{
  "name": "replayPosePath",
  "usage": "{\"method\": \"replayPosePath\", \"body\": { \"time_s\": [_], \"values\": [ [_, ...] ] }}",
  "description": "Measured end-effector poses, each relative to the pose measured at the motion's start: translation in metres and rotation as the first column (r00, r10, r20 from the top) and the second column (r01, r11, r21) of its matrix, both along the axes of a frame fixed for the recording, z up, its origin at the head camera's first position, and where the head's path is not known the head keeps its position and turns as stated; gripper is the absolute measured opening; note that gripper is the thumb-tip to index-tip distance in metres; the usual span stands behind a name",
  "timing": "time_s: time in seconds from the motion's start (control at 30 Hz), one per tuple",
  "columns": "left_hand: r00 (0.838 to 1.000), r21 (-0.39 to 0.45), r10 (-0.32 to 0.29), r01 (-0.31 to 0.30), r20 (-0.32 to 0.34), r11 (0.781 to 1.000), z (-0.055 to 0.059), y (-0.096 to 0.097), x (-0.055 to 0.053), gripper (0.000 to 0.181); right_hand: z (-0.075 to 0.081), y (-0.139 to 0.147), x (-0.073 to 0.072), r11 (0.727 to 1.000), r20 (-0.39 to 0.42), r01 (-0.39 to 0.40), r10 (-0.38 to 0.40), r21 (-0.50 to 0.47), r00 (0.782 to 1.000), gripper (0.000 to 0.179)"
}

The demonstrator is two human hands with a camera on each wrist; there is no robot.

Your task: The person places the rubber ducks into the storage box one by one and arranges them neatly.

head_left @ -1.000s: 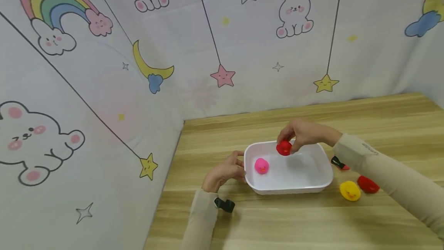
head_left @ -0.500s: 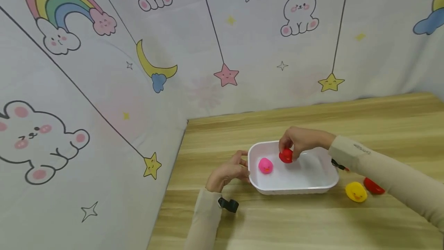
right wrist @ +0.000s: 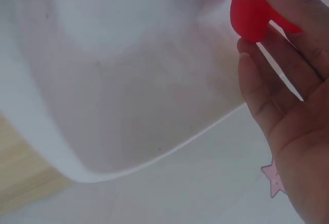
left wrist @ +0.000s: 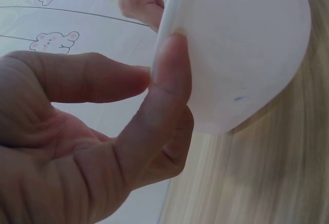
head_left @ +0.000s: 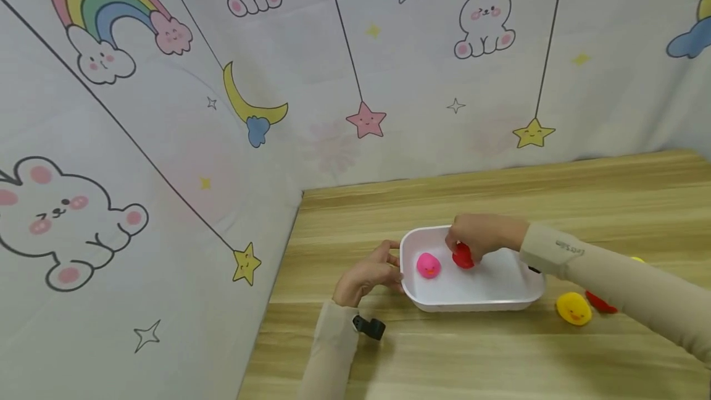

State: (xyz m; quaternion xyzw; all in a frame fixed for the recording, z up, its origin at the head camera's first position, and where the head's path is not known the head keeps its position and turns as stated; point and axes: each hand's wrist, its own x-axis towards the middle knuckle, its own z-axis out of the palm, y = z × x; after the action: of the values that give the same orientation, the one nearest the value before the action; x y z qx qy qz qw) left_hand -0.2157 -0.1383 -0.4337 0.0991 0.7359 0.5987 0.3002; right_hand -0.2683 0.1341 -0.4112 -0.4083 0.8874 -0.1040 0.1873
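Note:
A white plastic basin (head_left: 472, 308) stands on the table. My left hand (head_left: 366, 275) is at its left end; in the left wrist view, the thumb and index finger (left wrist: 172, 70) pinch the basin's rim. Low inside the basin, my right hand (head_left: 483, 234) holds a red rubber duck (head_left: 463, 258) between thumb and fingers. The right wrist view shows that red duck (right wrist: 252, 13) partly covered by the thumb; whether it touches the bottom I cannot tell. A pink rubber duck (head_left: 428, 265) sits in the basin's left part, left of the red one.
Right of the basin, a yellow duck (head_left: 574, 308) lies on the wooden table (head_left: 444, 357). A red toy (head_left: 601, 302) beside it and another yellow thing (head_left: 637, 259) are partly hidden by the right sleeve. White cloth (head_left: 411, 66) with cartoon prints hangs behind and to the left.
My right hand has lowered the red duck further into the basin. My left hand keeps its place at the basin's left end. The view has shifted slightly.

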Motion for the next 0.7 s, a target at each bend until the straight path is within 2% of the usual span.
{"method": "replayPosePath", "body": {
  "time_s": [0.4,0.7],
  "values": [
    [1.000,-0.008,0.012,-0.012,-0.011,1.000,0.000,0.000,-0.001,0.069,-0.006,-0.004,0.005,0.999,-0.079,-0.036,0.039,0.041,0.996,0.032],
    [1.000,0.003,0.013,-0.013,0.001,1.000,-0.002,0.000,0.000,0.070,-0.013,-0.007,0.008,0.992,-0.167,-0.108,0.118,0.070,0.979,0.035]
  ]
}}
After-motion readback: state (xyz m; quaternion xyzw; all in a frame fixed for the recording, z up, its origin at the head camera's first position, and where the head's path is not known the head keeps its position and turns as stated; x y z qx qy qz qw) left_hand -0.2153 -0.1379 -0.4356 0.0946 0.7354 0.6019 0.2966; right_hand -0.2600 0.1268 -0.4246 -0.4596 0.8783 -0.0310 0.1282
